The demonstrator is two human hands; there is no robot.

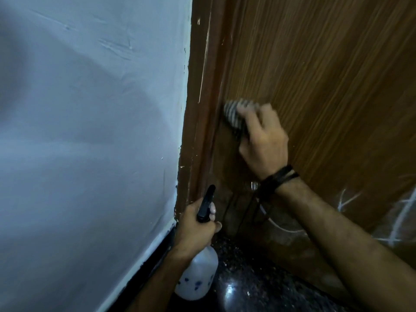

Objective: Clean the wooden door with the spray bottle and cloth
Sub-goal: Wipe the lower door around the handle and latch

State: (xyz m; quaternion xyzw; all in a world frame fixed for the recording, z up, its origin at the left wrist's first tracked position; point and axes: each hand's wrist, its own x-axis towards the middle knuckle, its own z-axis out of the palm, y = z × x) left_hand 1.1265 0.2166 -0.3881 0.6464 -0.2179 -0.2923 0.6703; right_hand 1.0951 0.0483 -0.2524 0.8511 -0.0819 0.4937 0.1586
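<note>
The brown wooden door (pixel 326 70) fills the right half of the view, with white chalk scrawls low on its right side. My right hand (pixel 261 138) grips a bunched black-and-white striped cloth (pixel 234 114) and presses it against the door near the left edge; both look blurred. Dark bands circle that wrist. Lower down, my left hand (pixel 195 228) grips the neck of a translucent white spray bottle (pixel 198 275) with a black nozzle that points up toward the door's lower left corner.
The dark brown door frame (pixel 198 122), chipped in places, separates the door from a pale blue-white wall (pixel 90 131) on the left. A black skirting strip runs under the wall. The floor (pixel 247 278) below is dark, glossy speckled stone.
</note>
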